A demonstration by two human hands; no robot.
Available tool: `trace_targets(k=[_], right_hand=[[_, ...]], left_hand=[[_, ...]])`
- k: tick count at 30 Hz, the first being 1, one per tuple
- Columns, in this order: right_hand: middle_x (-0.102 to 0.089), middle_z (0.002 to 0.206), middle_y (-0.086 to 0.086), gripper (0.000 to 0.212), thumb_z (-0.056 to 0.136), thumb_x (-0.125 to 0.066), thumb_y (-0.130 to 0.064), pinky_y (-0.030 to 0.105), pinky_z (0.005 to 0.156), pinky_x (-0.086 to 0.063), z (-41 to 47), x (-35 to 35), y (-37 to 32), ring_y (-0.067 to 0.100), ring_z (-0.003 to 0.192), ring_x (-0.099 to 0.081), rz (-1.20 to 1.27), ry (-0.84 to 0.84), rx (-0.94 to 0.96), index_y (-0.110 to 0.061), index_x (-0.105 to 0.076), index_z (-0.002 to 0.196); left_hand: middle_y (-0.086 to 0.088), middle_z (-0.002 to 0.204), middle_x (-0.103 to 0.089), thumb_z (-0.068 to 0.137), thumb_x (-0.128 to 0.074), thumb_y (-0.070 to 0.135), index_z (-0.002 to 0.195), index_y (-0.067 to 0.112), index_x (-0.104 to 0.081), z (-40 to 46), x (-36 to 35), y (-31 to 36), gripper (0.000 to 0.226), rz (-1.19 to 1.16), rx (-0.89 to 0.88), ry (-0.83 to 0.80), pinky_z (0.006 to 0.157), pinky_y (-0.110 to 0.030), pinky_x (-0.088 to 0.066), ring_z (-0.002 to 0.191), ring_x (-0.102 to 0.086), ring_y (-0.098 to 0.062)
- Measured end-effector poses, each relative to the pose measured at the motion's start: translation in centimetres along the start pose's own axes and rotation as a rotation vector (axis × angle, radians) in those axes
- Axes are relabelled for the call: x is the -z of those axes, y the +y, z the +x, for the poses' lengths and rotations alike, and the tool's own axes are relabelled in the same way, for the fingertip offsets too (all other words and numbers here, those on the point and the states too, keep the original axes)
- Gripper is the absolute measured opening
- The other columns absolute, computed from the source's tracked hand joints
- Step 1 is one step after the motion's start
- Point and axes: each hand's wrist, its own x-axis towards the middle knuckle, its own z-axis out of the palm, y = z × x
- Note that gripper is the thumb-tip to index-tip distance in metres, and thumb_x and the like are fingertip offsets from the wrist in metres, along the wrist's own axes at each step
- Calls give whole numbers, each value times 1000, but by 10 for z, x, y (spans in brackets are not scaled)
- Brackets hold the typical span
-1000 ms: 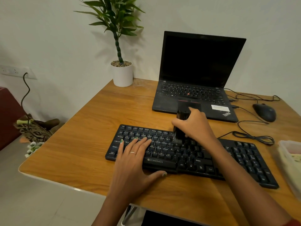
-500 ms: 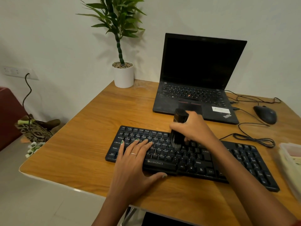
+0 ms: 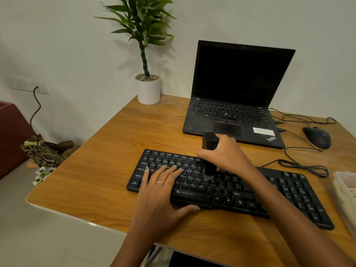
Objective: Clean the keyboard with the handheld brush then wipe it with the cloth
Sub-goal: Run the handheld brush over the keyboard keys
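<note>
The keyboard (image 3: 227, 186) lies flat on the wooden bench (image 3: 107, 166), in front of the laptop (image 3: 237, 97). The left hand (image 3: 161, 191) rests flat on the left keys, fingers straight. The right hand (image 3: 227, 157) grips the upright brush (image 3: 209, 151), bristles touching the middle keys.

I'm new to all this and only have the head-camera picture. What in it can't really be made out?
- Pale plastic tub, head view: cut off by the right edge; contents unclear.
- Black handheld brush: its middle is wrapped by the right hand.
- Black Zebronics keyboard: keys under the left hand and right forearm are covered.
- Cleaning cloth: nowhere clearly seen.
</note>
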Motion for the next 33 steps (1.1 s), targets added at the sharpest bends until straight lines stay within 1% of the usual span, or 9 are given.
trace_targets(k=[4, 9, 13, 15, 17, 22, 25, 29, 33], right_hand=[[-57, 65, 4, 21, 75, -64, -21, 26, 45, -43, 5, 3, 3, 16, 48, -53, 29, 162, -25, -11, -47, 71], [-63, 66, 6, 20, 77, -66, -26, 23, 40, -44, -4, -1, 0, 14, 42, -56, 2, 21, 7, -13, -50, 76], [-58, 65, 7, 28, 75, -65, -22, 36, 60, -53, -3, -4, 1, 27, 62, -61, 0, 231, 17, -3, -60, 95], [-58, 67, 7, 21, 75, -66, -24, 36, 57, -51, -8, -12, -2, 28, 64, -61, -1, 172, 64, -6, -56, 80], [-63, 71, 8, 23, 75, -67, -27, 33, 51, -49, -8, -11, -3, 23, 60, -62, 2, 97, 50, -7, -54, 78], [-62, 70, 9, 21, 75, -66, -24, 38, 55, -53, -5, -8, 3, 27, 65, -65, 41, 238, 21, -9, -51, 74], [-61, 67, 6, 23, 76, -67, -27, 26, 41, -44, -13, -15, -2, 17, 51, -57, 28, 112, 37, -9, -52, 75], [-61, 68, 9, 21, 74, -65, -24, 35, 52, -49, -6, -10, 2, 23, 61, -60, 37, 280, 16, -11, -49, 71], [-62, 66, 7, 22, 75, -67, -26, 24, 39, -43, -12, -18, -4, 14, 46, -56, 53, 103, 11, -12, -51, 72]], left_hand=[[8, 139, -51, 72, -36, 90, 137, 23, -50, 0, 0, 0, 94, 3, -3, -10, 114, -50, -20, 132, -42, -14], [8, 139, -51, 71, -35, 90, 136, 24, -50, 1, 1, -1, 94, 0, 0, -11, 114, -51, -21, 132, -43, -14], [7, 140, -51, 72, -36, 89, 136, 23, -51, 1, 2, 2, 93, -8, 1, -7, 114, -50, -20, 132, -43, -14], [7, 140, -51, 72, -38, 89, 135, 23, -51, 0, 2, 2, 93, -10, 2, -7, 114, -50, -20, 132, -43, -14], [7, 139, -52, 72, -38, 88, 135, 22, -51, 1, 2, 1, 93, -8, -2, -7, 113, -50, -21, 132, -43, -15], [6, 139, -52, 72, -36, 89, 135, 22, -52, 1, 3, 2, 94, -4, -4, -14, 113, -49, -21, 132, -44, -16], [6, 140, -51, 72, -37, 89, 136, 22, -51, 1, 2, 1, 94, -8, -1, -16, 114, -48, -18, 132, -43, -15], [6, 140, -51, 73, -36, 88, 136, 21, -51, 1, 2, 1, 94, -7, -9, -16, 114, -48, -19, 132, -43, -16], [6, 140, -51, 73, -33, 90, 135, 21, -51, 1, 3, 1, 95, -17, -3, -13, 114, -48, -20, 132, -43, -16]])
